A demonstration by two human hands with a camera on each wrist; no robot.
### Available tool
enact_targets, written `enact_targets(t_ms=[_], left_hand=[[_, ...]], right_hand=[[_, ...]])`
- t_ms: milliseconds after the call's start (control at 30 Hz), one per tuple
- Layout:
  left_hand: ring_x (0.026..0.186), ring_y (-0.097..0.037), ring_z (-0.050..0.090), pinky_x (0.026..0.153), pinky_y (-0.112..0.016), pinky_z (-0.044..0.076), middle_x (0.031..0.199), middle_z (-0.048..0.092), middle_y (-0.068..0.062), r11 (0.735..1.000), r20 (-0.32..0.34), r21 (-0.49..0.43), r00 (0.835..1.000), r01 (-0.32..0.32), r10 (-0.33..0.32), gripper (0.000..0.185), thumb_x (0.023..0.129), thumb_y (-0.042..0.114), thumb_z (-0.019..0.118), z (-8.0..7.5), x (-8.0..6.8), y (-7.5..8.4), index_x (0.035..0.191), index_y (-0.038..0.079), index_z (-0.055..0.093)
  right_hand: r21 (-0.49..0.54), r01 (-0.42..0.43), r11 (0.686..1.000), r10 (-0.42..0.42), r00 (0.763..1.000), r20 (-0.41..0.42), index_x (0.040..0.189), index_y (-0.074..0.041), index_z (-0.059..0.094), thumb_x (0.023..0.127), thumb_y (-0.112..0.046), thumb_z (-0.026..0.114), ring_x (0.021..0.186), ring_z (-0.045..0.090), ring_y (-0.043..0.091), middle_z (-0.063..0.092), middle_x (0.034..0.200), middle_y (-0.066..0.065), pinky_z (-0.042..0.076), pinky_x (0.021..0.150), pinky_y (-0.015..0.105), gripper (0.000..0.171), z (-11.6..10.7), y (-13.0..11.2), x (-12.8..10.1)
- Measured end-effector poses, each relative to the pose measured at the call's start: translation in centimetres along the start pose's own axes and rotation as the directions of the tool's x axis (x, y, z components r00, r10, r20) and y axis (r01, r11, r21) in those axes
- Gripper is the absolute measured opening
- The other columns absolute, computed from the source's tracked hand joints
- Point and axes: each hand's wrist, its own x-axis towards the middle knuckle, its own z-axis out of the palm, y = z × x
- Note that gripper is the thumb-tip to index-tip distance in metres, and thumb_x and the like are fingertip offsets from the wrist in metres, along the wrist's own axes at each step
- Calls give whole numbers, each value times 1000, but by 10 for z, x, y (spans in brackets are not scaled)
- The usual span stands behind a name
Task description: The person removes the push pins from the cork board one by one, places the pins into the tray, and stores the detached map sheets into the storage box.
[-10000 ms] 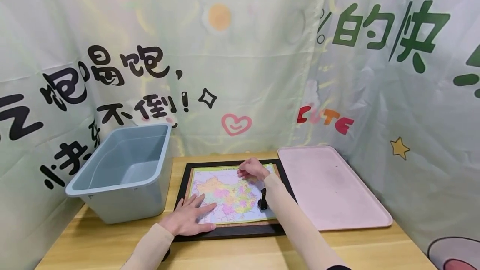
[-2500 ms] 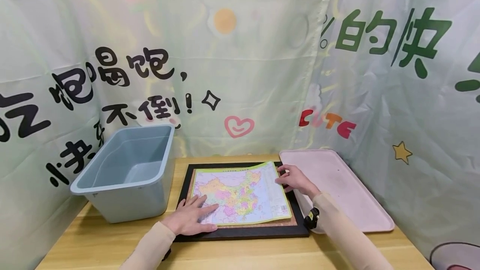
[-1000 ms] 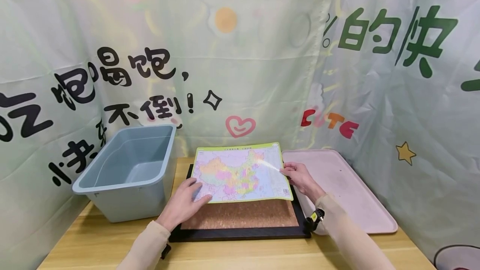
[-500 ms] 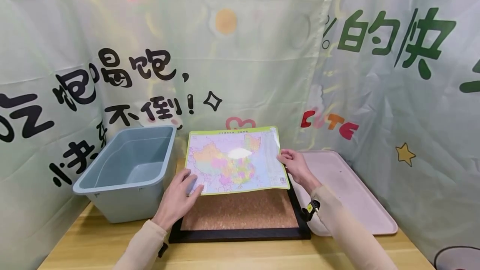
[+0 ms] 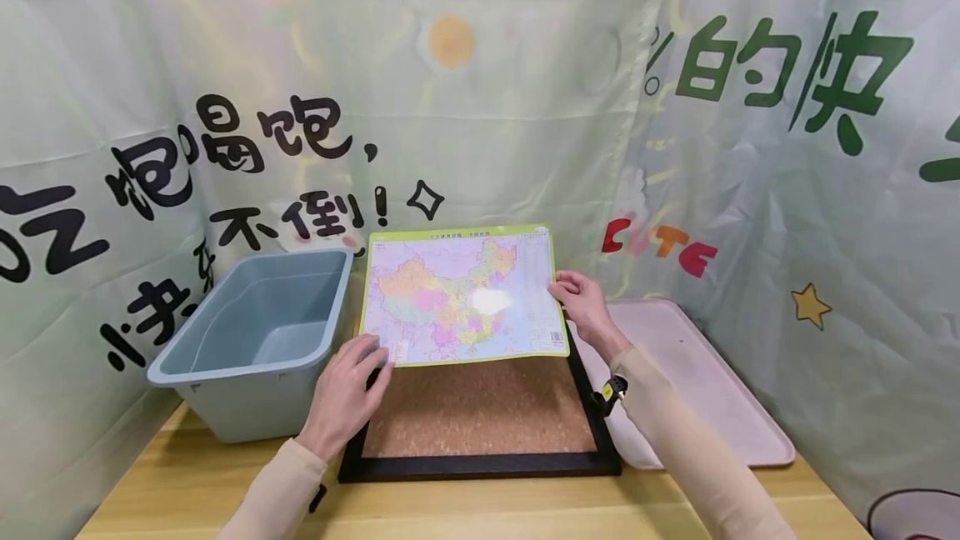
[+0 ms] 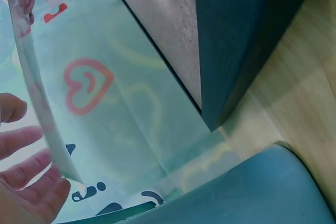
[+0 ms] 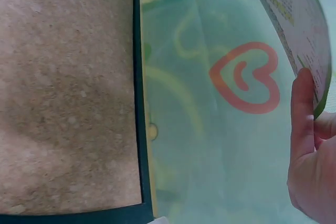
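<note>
A printed map of China (image 5: pixel 442 273) with a lime-green border is raised and tilted above the black-framed cork board (image 5: pixel 480 419). My right hand (image 5: pixel 588 311) pinches the map's right edge; in the right wrist view the index finger (image 7: pixel 302 108) lies along one side of the sheet, with the thumb behind. At the lower left corner is my left hand (image 5: pixel 341 394). In the left wrist view its fingers (image 6: pixel 26 170) are spread and only slightly bent, at the edge of the map (image 6: pixel 39 85). The map's bright glare hides part of its print.
A deep blue-grey tub (image 5: pixel 251 357) stands left of the board. To the right a pale pink tray (image 5: pixel 697 390) lies partly under my right forearm. Both rest on the wooden table (image 5: pixel 420 511), before a hanging printed backdrop (image 5: pixel 525 148).
Ten seconds ago the map lay on the board under my left hand, with my right hand over its top. It has since risen and moved back, both hands following, baring the cork.
</note>
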Motion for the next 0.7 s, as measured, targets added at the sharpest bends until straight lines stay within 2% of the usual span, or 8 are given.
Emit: enact_targets(t_ms=[133,333,467,700], left_hand=[[108,-34,61,90,-50,50,111,68,-17,999,-1,18,999,-38,38,21,82,14,76,-1,0,0,100,4,75],[107,-31,61,91,-49,49,112,68,-14,997,80,12,994,-71,70,24,85,19,72,-3,-9,0,105,5,75],[109,-31,61,93,-49,48,115,67,-14,996,109,6,990,-86,84,26,86,19,71,-4,-14,-2,108,4,74],[109,-27,62,90,-45,52,115,68,-11,992,152,-18,980,-127,128,28,84,18,75,-7,-22,-5,110,8,74]], right_hand=[[30,19,999,-19,1000,-15,124,0,59,95,-11,64,73,66,7,69,96,-1,57,60,26,31,3,-6,5],[15,-2,1000,2,1000,-28,124,-3,60,96,-12,63,74,67,9,69,105,6,57,61,27,30,6,-11,7],[12,18,1000,-17,999,-50,125,-2,60,96,-12,63,72,66,9,68,110,11,57,60,26,31,9,-17,9],[63,30,998,-28,999,-46,123,0,60,95,-10,64,70,66,7,69,101,5,56,59,25,30,21,-26,13]])
